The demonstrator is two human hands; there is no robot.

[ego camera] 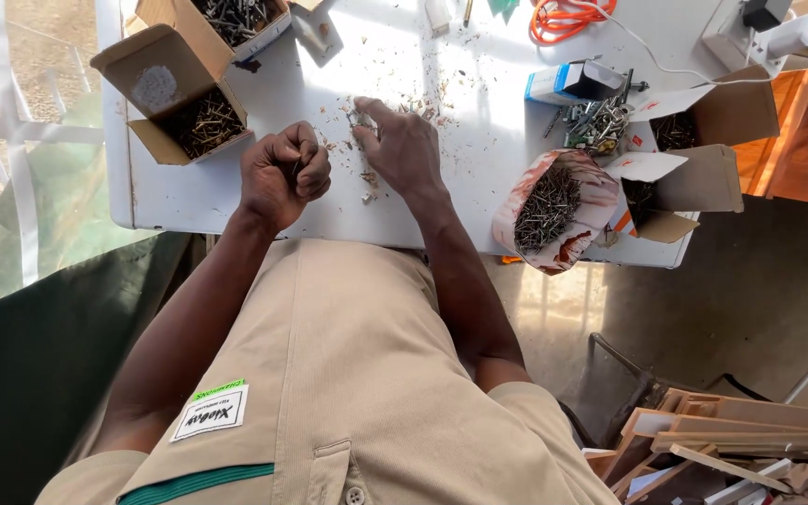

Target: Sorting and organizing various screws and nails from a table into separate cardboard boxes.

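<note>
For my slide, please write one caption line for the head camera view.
Right hand picks among wood chips on a white table; left hand stays closed as a fist, beside open boxes of nails.

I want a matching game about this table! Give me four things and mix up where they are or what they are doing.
Things:
1. left hand
2. right hand
3. paper bowl of nails
4. orange cord

Places or states:
A. coiled at the table's far edge
B. closed in a fist
C. fingertips on the scattered bits in the middle of the white table
D. near the table's front edge, right of both hands

Pairs: 1-B, 2-C, 3-D, 4-A
</note>
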